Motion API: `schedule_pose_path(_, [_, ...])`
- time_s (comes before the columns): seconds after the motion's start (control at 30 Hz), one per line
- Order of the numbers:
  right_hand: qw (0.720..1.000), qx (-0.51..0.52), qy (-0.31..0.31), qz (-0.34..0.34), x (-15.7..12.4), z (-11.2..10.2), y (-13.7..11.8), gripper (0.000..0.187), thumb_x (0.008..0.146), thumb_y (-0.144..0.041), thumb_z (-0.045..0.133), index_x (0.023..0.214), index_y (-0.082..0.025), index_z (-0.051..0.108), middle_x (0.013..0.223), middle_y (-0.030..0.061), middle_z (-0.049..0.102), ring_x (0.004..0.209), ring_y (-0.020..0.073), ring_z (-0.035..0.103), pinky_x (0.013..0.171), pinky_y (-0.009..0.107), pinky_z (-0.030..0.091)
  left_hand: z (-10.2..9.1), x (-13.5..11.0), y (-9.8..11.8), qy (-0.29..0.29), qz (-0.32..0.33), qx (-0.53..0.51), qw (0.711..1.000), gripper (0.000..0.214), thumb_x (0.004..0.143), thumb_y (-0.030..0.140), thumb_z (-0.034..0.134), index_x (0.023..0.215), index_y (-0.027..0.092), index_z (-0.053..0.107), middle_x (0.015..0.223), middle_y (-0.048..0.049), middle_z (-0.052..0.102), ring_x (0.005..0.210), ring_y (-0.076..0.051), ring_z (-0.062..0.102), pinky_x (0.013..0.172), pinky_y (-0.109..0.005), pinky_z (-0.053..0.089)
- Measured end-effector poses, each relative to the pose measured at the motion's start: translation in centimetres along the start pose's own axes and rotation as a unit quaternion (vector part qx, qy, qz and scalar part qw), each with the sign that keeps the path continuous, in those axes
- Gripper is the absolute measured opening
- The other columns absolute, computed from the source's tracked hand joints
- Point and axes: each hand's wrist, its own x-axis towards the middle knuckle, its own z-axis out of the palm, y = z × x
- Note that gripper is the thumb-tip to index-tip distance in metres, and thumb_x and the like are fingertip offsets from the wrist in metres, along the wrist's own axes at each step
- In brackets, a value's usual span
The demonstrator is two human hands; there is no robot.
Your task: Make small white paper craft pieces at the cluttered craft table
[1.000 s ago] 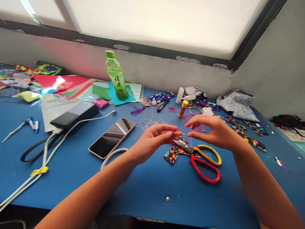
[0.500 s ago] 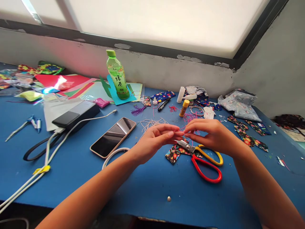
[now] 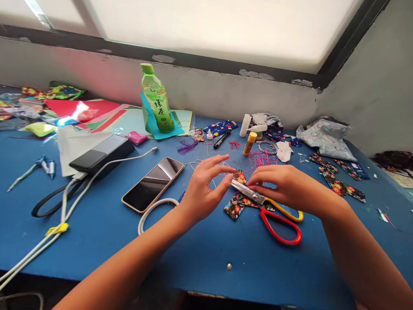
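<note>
My left hand (image 3: 208, 186) hovers over the blue table with its fingers spread and nothing in them. Just right of the scissors' blades, my right hand (image 3: 279, 183) has its fingertips drawn together; whatever they may pinch is too small or hidden to make out. Between and below the hands lie scissors (image 3: 280, 227) with one red and one yellow handle, blades pointing left. Dark floral fabric strips (image 3: 235, 207) lie under the scissors. Thin pale cords (image 3: 196, 162) are partly hidden behind my left hand.
A phone (image 3: 153, 184) and a looped white cable (image 3: 143, 217) lie left of my left hand. Behind stand a green tea bottle (image 3: 159, 103) and a glue stick (image 3: 250, 144). Pink threads (image 3: 263, 158) and a black marker (image 3: 222, 138) are scattered there. A small bead (image 3: 229, 267) sits near the front edge.
My hands, whose fingertips met before, have come apart. The left has opened and drawn back to the left; the right stays by the scissors, slightly lower, uncovering the blades and a floral strip.
</note>
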Motion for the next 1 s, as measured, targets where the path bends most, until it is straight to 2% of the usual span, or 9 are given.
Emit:
schedule_pose_path(0.07, [0.999, -0.025, -0.019, -0.006, 0.0, 0.3, -0.1, 0.017, 0.095, -0.027, 0.051, 0.094, -0.02, 0.066, 0.089, 0.0018, 0.067, 0.076, 0.014, 0.061, 0.067, 0.025, 0.043, 0.2, -0.1, -0.3, 0.006, 0.073, 0.035, 0.997, 0.015, 0.086, 0.026, 0.064, 0.097, 0.019, 0.071, 0.128, -0.0105, 0.063, 0.123, -0.026, 0.054, 0.107, -0.048, 0.038])
schedule_pose_path(0.13, [0.999, -0.043, -0.029, -0.013, -0.1, 0.5, -0.2, 0.018, 0.096, -0.027, 0.049, 0.094, -0.02, 0.066, 0.088, 0.0021, 0.067, 0.076, 0.0144, 0.061, 0.067, 0.025, 0.043, 0.5, -0.3, -0.8, -0.043, 0.122, 0.02, 0.991, 0.018, 0.084, 0.025, 0.068, 0.1, 0.018, 0.07, 0.116, -0.0103, 0.07, 0.111, -0.023, 0.063, 0.098, -0.039, 0.047])
schedule_pose_path(0.23, [0.998, -0.054, -0.042, -0.007, 0.0, 0.7, -0.6, 0.02, 0.096, -0.027, 0.049, 0.092, -0.019, 0.067, 0.086, 0.0028, 0.066, 0.075, 0.0149, 0.061, 0.067, 0.026, 0.042, 1.3, -0.6, -1.3, -0.129, 0.136, -0.012, 0.982, 0.013, 0.085, 0.02, 0.068, 0.097, 0.017, 0.069, 0.093, -0.0047, 0.076, 0.084, -0.016, 0.071, 0.078, -0.025, 0.054])
schedule_pose_path(0.33, [0.997, -0.051, -0.052, 0.001, 0.0, 0.7, -1.0, 0.021, 0.096, -0.03, 0.05, 0.088, -0.019, 0.066, 0.082, 0.0013, 0.065, 0.071, 0.0141, 0.059, 0.063, 0.026, 0.04, 1.8, -0.9, -1.5, -0.145, 0.127, -0.024, 0.981, 0.006, 0.087, 0.017, 0.064, 0.09, 0.018, 0.069, 0.084, -0.0009, 0.075, 0.073, -0.012, 0.07, 0.068, -0.02, 0.052])
schedule_pose_path(0.53, [0.998, -0.038, -0.053, 0.013, -0.2, 0.4, -0.6, 0.02, 0.097, -0.032, 0.047, 0.09, -0.021, 0.063, 0.082, -0.0008, 0.063, 0.071, 0.0125, 0.056, 0.063, 0.025, 0.037, 1.3, -0.9, -1.1, -0.14, 0.132, 0.006, 0.981, 0.008, 0.09, 0.018, 0.059, 0.085, 0.017, 0.065, 0.079, -0.0008, 0.071, 0.072, -0.012, 0.066, 0.066, -0.02, 0.048])
schedule_pose_path(0.67, [0.998, -0.022, -0.066, -0.001, -0.3, 0.1, -0.3, 0.019, 0.096, -0.03, 0.048, 0.087, -0.02, 0.062, 0.081, -0.0004, 0.063, 0.071, 0.0125, 0.056, 0.062, 0.025, 0.037, 1.0, -1.0, -0.6, -0.171, 0.146, 0.076, 0.971, 0.011, 0.09, 0.014, 0.054, 0.08, 0.017, 0.058, 0.075, -0.0007, 0.066, 0.067, -0.013, 0.061, 0.059, -0.021, 0.043])
schedule_pose_path(0.87, [0.995, 0.018, -0.1, -0.01, 0.1, 0.0, 0.3, 0.015, 0.092, -0.025, 0.05, 0.084, -0.019, 0.061, 0.079, 0.0005, 0.063, 0.072, 0.013, 0.056, 0.063, 0.024, 0.039, 1.3, -1.2, -0.5, -0.187, 0.157, 0.094, 0.965, 0.013, 0.089, 0.013, 0.049, 0.077, 0.017, 0.052, 0.073, -0.0014, 0.062, 0.063, -0.014, 0.057, 0.056, -0.022, 0.038])
schedule_pose_path(0.93, [0.996, 0.009, -0.086, 0.009, 0.1, -0.2, 1.1, 0.016, 0.091, -0.026, 0.049, 0.082, -0.019, 0.06, 0.077, 0.0006, 0.063, 0.07, 0.0131, 0.055, 0.063, 0.025, 0.039, 1.3, -1.2, -0.6, -0.183, 0.154, 0.096, 0.966, 0.015, 0.09, 0.014, 0.047, 0.076, 0.017, 0.052, 0.071, -0.0017, 0.061, 0.062, -0.014, 0.056, 0.055, -0.023, 0.038])
schedule_pose_path(1.0, [0.998, -0.002, -0.048, 0.051, 0.0, -0.5, 2.4, 0.018, 0.091, -0.03, 0.05, 0.081, -0.019, 0.061, 0.078, 0.001, 0.064, 0.07, 0.0136, 0.055, 0.065, 0.026, 0.041, 1.2, -1.2, -0.8, -0.174, 0.149, 0.092, 0.969, 0.016, 0.092, 0.016, 0.046, 0.077, 0.018, 0.051, 0.072, -0.0015, 0.062, 0.063, -0.014, 0.057, 0.056, -0.023, 0.039])
